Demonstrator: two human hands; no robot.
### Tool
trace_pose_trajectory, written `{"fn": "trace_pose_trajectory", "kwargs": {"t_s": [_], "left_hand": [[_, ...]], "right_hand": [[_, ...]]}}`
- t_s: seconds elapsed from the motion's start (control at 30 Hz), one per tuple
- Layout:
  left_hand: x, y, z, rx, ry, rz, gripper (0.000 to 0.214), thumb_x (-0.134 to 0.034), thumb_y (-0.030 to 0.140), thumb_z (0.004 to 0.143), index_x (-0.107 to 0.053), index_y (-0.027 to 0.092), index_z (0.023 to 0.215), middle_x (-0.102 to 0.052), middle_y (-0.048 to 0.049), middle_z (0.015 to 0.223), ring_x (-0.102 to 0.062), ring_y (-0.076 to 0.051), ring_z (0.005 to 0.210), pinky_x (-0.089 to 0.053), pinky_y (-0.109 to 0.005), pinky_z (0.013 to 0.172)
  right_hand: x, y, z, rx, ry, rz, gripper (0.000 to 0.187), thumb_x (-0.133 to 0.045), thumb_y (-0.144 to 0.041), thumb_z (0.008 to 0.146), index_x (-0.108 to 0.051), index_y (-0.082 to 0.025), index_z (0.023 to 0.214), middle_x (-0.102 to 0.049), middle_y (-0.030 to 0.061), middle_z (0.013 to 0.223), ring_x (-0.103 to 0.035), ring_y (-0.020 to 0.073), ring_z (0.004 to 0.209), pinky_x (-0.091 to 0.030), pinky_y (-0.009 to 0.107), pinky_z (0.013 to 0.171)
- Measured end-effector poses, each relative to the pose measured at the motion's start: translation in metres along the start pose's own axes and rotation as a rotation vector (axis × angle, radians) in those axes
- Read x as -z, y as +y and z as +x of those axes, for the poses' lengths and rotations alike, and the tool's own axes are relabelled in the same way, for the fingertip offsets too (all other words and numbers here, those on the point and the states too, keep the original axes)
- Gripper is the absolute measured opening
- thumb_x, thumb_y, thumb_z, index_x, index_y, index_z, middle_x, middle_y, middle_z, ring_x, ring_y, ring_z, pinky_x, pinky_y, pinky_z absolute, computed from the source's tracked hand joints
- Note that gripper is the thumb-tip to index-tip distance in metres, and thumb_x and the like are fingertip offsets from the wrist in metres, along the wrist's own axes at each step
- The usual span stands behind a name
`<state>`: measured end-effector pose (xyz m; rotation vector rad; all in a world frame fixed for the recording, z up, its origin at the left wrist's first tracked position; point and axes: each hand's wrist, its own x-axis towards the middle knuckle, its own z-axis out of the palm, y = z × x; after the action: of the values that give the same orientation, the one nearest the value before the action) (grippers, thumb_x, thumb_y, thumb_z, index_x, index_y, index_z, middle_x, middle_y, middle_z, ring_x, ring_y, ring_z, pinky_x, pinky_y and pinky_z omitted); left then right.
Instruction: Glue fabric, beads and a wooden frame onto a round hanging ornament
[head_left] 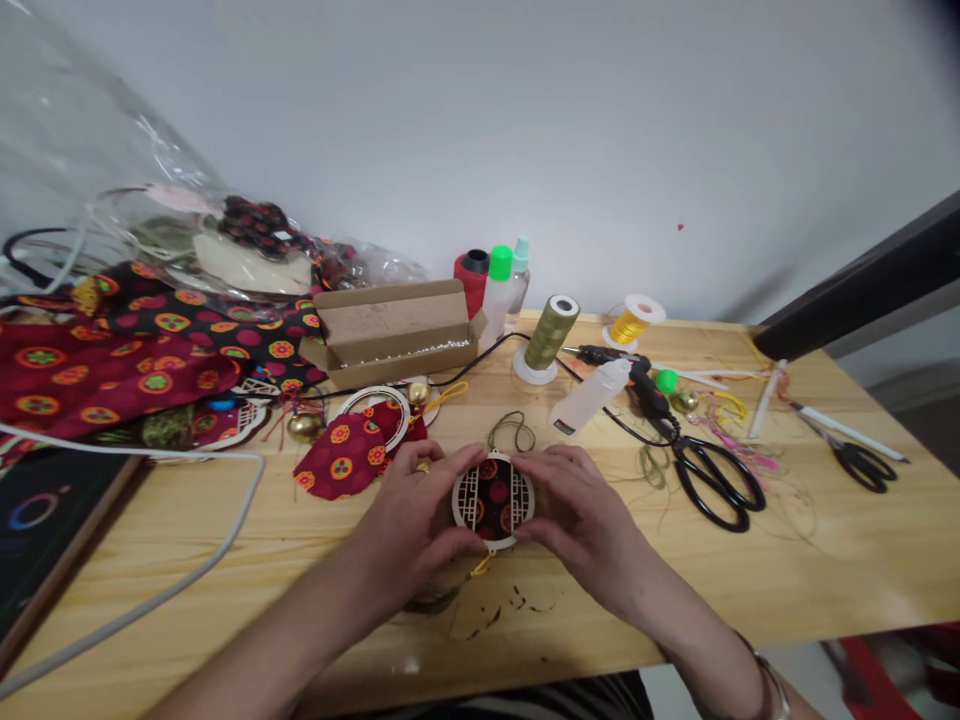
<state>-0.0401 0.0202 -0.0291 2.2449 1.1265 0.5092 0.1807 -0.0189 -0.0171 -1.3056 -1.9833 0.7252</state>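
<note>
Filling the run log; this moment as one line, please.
left hand: holds round ornament at left | right hand: holds it at right | yellow cord: at its near edge

Room here for my right hand (581,512) on the tabletop (705,572), this side of the scissors (721,488); bottle (592,400) blocking ahead, faint threads (654,468) too, perhaps.

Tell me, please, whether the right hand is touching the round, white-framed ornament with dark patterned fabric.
Touching: the head view shows the right hand with its fingers against the right edge of the ornament.
</note>
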Motion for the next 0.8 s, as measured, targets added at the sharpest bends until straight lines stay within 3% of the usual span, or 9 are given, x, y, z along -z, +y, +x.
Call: {"fn": "trace_pose_trajectory", "kwargs": {"t_s": [0.3,0.5,0.63,0.8], "left_hand": [[0.001,0.002,-0.001,-0.011,0.015,0.025,0.064,-0.070,0.033,0.074,-0.045,0.022,0.132,-0.061,-0.0063,0.121,-0.041,-0.026,0.115,-0.039,-0.041,0.100],[0.000,0.001,-0.002,-0.018,0.053,0.047,0.057,-0.066,0.033,0.078,-0.046,0.020,0.131,-0.062,-0.0076,0.120,-0.041,-0.027,0.116,-0.041,-0.042,0.098],[0.004,0.005,-0.001,-0.053,0.112,0.069,0.043,-0.055,0.027,0.086,-0.048,0.020,0.127,-0.064,-0.0071,0.118,-0.045,-0.026,0.111,-0.043,-0.043,0.096],[0.009,0.015,-0.004,-0.110,0.149,0.118,0.039,-0.051,0.025,0.088,-0.048,0.023,0.127,-0.061,-0.0053,0.125,-0.046,-0.024,0.116,-0.041,-0.044,0.099]], "right_hand": [[-0.001,-0.001,-0.003,-0.010,0.087,-0.013,0.044,-0.068,-0.020,0.080,-0.055,-0.024,0.122,-0.057,0.0069,0.122,-0.047,0.0210,0.115,-0.040,0.039,0.100],[-0.001,-0.004,-0.001,-0.017,0.211,0.082,0.008,-0.060,-0.015,0.085,-0.066,-0.018,0.089,-0.064,0.0058,0.091,-0.057,0.0168,0.090,-0.048,0.030,0.080],[0.002,-0.006,-0.002,-0.034,0.225,0.062,0.013,-0.055,-0.017,0.088,-0.061,-0.017,0.077,-0.058,0.0022,0.074,-0.055,0.0146,0.073,-0.044,0.027,0.066],[0.006,-0.005,-0.003,-0.060,0.180,-0.037,0.027,-0.043,-0.022,0.094,-0.047,-0.019,0.067,-0.047,-0.0008,0.065,-0.047,0.0137,0.064,-0.037,0.026,0.060]]}}
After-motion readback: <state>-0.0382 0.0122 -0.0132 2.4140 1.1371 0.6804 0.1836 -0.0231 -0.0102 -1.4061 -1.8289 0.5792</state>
